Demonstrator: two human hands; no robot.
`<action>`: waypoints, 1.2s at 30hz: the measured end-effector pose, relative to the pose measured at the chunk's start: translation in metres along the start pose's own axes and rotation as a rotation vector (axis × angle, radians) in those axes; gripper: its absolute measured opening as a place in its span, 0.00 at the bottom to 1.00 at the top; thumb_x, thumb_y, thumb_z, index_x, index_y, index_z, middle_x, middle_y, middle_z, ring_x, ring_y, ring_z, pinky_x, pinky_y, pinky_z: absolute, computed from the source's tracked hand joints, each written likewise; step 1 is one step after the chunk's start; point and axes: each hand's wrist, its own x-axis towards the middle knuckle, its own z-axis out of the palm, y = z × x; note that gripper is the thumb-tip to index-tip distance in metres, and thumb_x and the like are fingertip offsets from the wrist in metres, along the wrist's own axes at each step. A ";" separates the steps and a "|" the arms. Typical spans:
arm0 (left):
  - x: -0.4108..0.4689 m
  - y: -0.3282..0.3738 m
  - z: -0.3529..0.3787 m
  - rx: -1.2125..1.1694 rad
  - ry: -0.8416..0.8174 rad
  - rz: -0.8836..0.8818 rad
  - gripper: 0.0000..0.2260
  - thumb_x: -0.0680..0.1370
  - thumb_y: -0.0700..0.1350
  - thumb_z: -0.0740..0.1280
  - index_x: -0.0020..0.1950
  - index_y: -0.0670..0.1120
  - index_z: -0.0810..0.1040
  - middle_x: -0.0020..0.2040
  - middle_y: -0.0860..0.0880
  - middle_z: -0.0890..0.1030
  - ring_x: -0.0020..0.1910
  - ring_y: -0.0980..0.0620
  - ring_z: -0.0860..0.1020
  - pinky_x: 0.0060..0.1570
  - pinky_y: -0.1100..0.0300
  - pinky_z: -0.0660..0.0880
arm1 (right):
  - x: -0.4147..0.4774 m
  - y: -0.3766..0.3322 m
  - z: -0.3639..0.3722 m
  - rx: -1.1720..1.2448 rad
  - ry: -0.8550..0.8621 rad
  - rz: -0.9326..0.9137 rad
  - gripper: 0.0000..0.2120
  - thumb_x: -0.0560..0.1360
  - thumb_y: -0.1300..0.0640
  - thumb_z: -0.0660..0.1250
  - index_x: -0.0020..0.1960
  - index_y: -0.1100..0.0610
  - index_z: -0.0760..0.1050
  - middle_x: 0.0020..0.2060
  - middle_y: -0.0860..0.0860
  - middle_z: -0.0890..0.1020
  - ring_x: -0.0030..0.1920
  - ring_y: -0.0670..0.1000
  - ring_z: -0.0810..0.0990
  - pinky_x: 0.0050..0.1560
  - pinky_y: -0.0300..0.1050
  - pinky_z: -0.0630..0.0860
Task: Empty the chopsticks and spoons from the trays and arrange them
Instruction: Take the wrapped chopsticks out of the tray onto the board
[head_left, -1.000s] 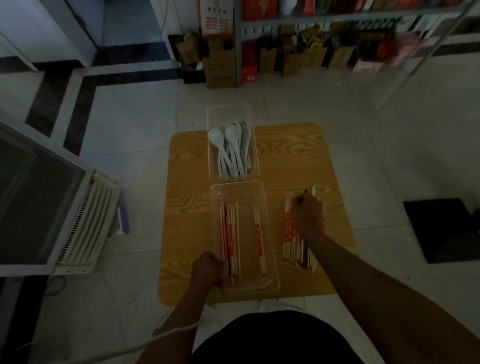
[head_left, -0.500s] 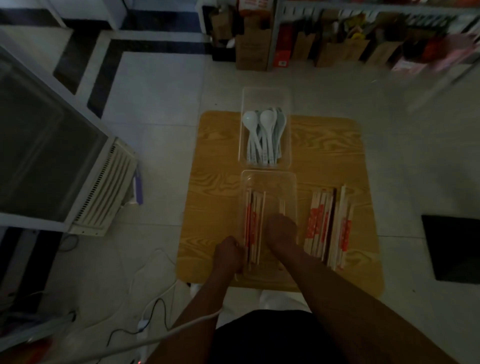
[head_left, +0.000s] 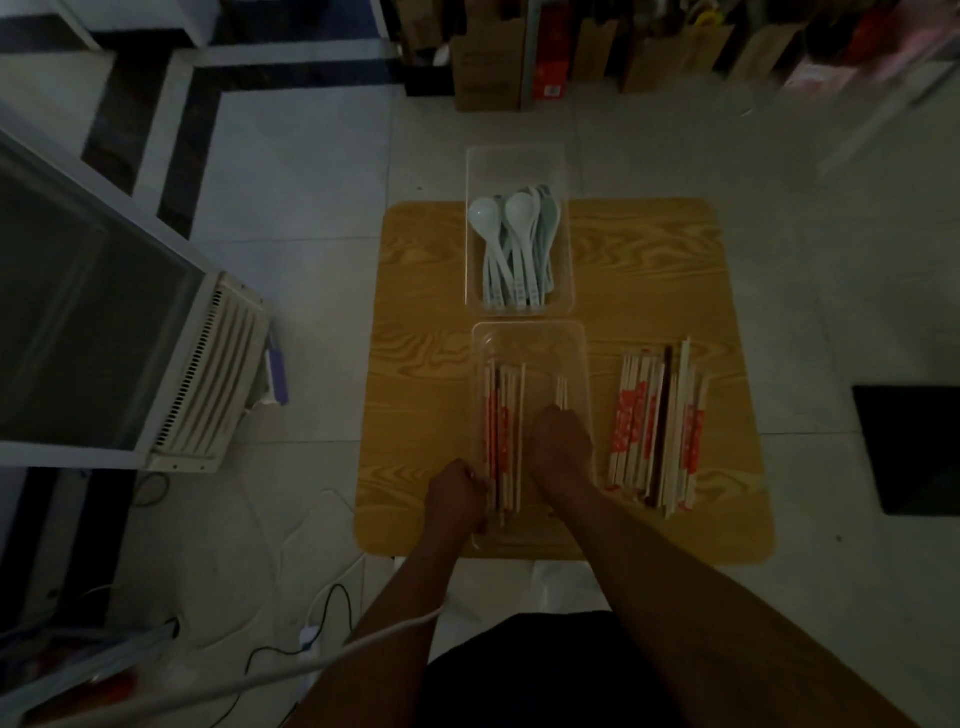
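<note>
Two clear trays sit on the table (head_left: 426, 364): the far tray (head_left: 514, 153) holds pale spoons (head_left: 519, 244), the near tray (head_left: 530, 326) chopsticks (head_left: 504, 415). The left hand (head_left: 457, 493) grips the near tray's left rim, and the right hand (head_left: 561, 444), inside it, closes on some chopsticks. A chopstick pile (head_left: 654, 421) lies just right of it.

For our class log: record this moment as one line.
left hand: holds chopstick tray edge | right hand: inside tray, on loose chopsticks | sorted chopsticks: on table, right | spoons: in far tray
</note>
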 end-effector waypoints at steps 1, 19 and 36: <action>0.000 0.000 0.000 0.007 0.003 0.006 0.04 0.79 0.41 0.63 0.48 0.41 0.74 0.45 0.40 0.80 0.39 0.40 0.82 0.40 0.46 0.81 | -0.002 -0.001 0.001 0.024 0.009 0.017 0.12 0.80 0.64 0.59 0.62 0.64 0.72 0.57 0.60 0.77 0.56 0.58 0.79 0.52 0.49 0.77; -0.006 0.006 -0.002 0.032 -0.031 -0.060 0.06 0.79 0.42 0.63 0.54 0.40 0.74 0.48 0.40 0.81 0.39 0.42 0.83 0.32 0.57 0.78 | 0.005 -0.001 -0.006 0.297 -0.073 0.080 0.12 0.77 0.53 0.64 0.48 0.60 0.83 0.43 0.56 0.84 0.44 0.56 0.84 0.41 0.44 0.78; -0.008 0.011 0.000 0.079 -0.001 -0.062 0.03 0.79 0.42 0.64 0.45 0.45 0.72 0.45 0.39 0.81 0.32 0.43 0.83 0.37 0.49 0.82 | 0.048 0.246 -0.065 0.428 -0.010 0.480 0.29 0.78 0.37 0.58 0.49 0.63 0.80 0.46 0.60 0.83 0.47 0.60 0.82 0.48 0.48 0.77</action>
